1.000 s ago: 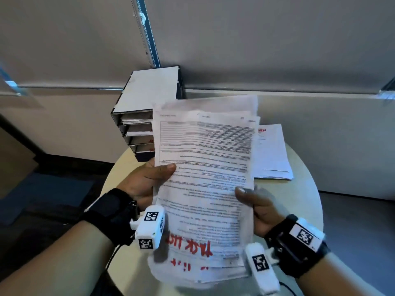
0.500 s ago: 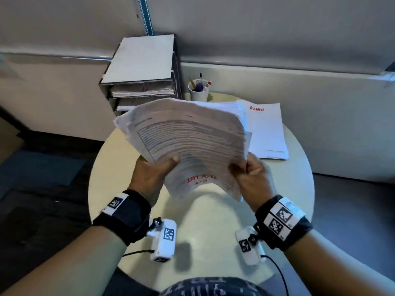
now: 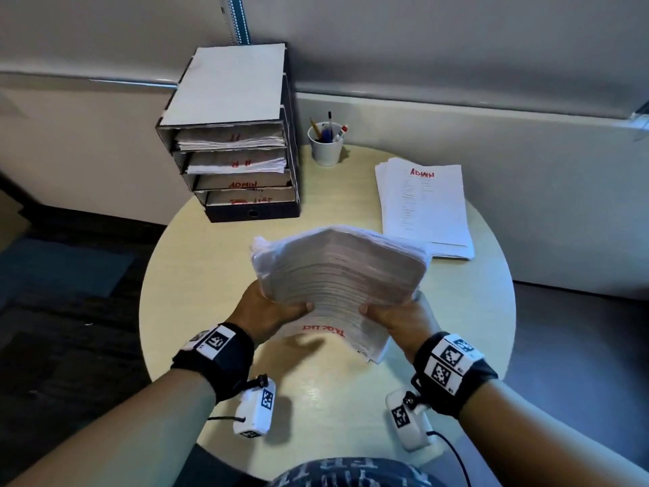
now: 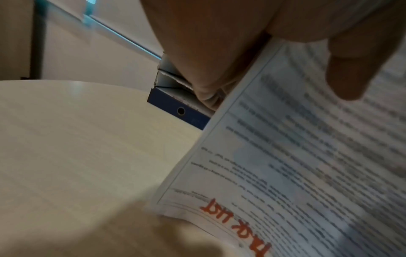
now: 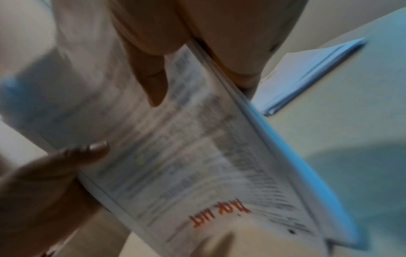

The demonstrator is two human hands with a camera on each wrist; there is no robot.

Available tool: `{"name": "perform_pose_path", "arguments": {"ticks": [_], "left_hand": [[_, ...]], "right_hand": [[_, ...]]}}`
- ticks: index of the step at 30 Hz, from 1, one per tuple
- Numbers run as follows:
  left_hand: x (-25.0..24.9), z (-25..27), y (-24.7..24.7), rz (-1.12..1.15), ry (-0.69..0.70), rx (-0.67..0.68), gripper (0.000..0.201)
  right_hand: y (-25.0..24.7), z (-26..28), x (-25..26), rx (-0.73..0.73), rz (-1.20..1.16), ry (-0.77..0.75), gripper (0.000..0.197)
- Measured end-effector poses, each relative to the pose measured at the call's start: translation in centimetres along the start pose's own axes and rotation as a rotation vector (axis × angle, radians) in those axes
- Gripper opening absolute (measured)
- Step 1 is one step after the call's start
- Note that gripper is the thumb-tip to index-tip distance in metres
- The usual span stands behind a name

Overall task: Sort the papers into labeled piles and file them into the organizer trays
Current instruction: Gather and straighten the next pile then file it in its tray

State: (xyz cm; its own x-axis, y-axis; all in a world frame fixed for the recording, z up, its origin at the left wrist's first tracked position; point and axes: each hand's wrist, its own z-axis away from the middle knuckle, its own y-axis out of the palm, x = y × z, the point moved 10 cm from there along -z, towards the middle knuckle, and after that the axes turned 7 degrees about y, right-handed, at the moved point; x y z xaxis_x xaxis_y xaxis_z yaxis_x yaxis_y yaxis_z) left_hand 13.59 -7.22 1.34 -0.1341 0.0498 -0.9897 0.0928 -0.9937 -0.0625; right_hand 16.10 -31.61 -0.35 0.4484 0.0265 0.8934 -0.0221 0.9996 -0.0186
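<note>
A thick stack of printed papers [image 3: 337, 272] marked "TASK LIST" in red is held above the round table [image 3: 210, 275], its far end drooping. My left hand [image 3: 270, 311] grips its left near edge, thumb on top. My right hand [image 3: 393, 316] grips the right near edge likewise. The left wrist view shows the same stack [image 4: 296, 156] under my thumb, and the right wrist view shows the stack [image 5: 186, 156] pinched between thumb and fingers. The dark organizer [image 3: 238, 135] stands at the table's back left, with papers labeled in red in its trays.
A pile of papers labeled "ADMIN" [image 3: 425, 205] lies at the back right of the table. A white cup with pens [image 3: 326, 144] stands beside the organizer. The wall runs close behind the table. The table's edge curves round on all sides.
The stack has tipped from upright and facing me down to nearly flat and low over the table. Both hands came down and closer together at its near edge.
</note>
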Motion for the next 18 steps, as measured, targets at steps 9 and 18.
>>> {"name": "perform_pose_path", "arguments": {"ticks": [9,18], "left_hand": [[-2.6,-2.6,-3.9,0.309,-0.081,-0.329,0.058],[-0.6,-0.4,2.7,0.861,-0.261,-0.273,0.05]], "right_hand": [[-2.3,0.1,0.1,0.24,-0.073,0.076,0.037],[0.7,1.0,2.4,0.21,-0.628,0.07,0.038]]}}
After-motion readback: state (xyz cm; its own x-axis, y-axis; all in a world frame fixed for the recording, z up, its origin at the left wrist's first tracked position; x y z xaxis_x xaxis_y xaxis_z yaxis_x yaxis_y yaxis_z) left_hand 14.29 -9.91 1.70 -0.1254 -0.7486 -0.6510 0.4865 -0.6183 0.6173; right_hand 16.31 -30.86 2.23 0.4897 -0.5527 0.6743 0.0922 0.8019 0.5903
